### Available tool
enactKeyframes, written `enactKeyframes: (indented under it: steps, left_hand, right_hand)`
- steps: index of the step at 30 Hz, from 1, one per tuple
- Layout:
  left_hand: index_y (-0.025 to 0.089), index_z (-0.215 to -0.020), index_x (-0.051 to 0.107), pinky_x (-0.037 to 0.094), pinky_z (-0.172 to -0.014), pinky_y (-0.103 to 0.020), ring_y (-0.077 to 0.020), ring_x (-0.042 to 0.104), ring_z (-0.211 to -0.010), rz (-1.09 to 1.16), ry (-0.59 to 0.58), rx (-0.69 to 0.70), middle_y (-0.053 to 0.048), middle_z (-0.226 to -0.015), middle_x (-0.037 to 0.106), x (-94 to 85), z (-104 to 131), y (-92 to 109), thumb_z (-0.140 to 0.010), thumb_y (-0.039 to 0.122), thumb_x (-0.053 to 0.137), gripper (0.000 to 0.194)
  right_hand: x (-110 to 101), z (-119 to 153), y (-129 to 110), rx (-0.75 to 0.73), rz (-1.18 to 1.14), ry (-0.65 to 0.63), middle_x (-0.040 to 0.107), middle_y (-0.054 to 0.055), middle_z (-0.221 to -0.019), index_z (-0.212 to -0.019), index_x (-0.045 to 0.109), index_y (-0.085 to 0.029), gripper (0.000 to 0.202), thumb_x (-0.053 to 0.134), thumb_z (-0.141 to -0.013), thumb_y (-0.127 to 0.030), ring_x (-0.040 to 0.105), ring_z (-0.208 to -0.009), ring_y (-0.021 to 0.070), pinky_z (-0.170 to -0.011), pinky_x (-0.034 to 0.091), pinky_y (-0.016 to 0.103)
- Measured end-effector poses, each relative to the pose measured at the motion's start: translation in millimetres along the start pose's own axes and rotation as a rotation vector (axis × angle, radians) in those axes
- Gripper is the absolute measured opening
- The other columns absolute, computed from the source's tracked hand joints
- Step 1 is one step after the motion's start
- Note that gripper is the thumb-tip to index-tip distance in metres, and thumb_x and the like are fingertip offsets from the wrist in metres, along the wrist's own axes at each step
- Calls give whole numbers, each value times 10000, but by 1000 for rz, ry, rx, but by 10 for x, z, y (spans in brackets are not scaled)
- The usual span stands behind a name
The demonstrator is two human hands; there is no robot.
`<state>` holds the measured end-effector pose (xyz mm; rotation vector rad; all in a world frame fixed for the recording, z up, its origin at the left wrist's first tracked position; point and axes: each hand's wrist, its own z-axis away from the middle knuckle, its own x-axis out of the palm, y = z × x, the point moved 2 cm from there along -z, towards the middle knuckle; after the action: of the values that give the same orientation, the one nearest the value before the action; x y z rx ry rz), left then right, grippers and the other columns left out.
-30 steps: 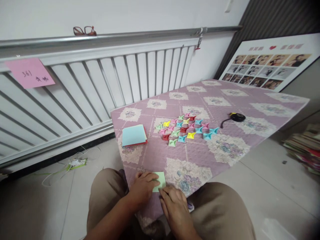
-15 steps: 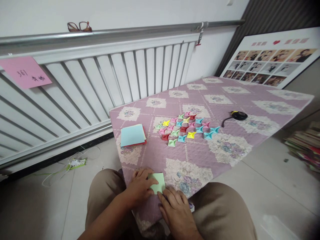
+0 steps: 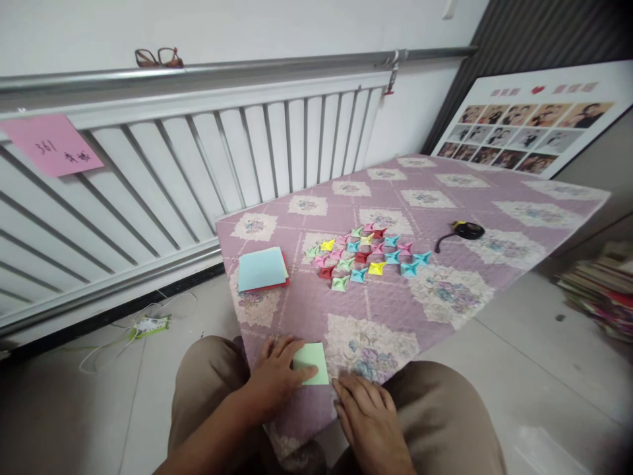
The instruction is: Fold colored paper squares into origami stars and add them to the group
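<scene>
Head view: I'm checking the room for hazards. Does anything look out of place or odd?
The glasses are perched on the pipe above the radiator, an odd spot from which they might fall. The paper stack is slightly askew. The green paper under the left hand looks undamaged.

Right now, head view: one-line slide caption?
Left hand rests on a green paper square, right hand beside it, folded paper pieces beyond on a floral tablecloth.

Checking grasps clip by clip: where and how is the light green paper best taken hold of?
Probably by the right edge of the light green paper, pinched by the right hand coming from the right. The paper lies flat, the left hand has fingers at its left side and thumb over its lower part, and the right edge is uncovered.
</scene>
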<state>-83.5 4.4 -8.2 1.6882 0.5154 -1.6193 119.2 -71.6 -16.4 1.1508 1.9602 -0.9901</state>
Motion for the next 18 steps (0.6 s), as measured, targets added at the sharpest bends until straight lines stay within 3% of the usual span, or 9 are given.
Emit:
enactKeyframes:
  steps: [5, 10, 13, 18]
  left_hand:
    - [477, -1256, 491, 255, -999, -593, -308, 287, -1299, -67, 67, 48, -42, -1418, 370, 0, 18, 5, -907, 260, 518, 412]
    - [376, -1151, 594, 219, -1047, -481, -223, 416, -1172, -132, 314, 127, -27, -1243, 535, 34, 140, 109, -913, 291, 531, 261]
    - [326, -1101, 620, 167, -1064, -450, -203, 466, -1087, -134, 421, 95, -18, -1128, 602, 64, 292, 145, -906, 303, 550, 209]
    - [313, -1096, 612, 204, -1015, -474, -220, 501, -1023, -121, 422, 3, -20, -1103, 633, -35, 516, 72, -870, 179, 559, 268]
  right_hand:
    - [-61, -76, -172, -173, 64, -41, 658, 30, -1149, -1191, 562, -214, 346, 469, -861, -174, 556, -1071, 207, -976, 271, 382]
    - [28, -141, -330, -122, -4, -49, 688, -31, -1076, -1118, 589, -271, 282, 468, -875, -195, 590, -1006, 180, -979, 246, 367]
    - [59, -127, -310, -123, -14, -71, 682, -38, -1092, -1121, 587, -279, 296, 488, -858, -184, 593, -1009, 178, -972, 254, 367]
    - [86, -85, -241, -172, 23, -95, 666, -14, -1135, -1139, 578, -268, 354, 529, -810, -147, 586, -1034, 200, -960, 284, 388]
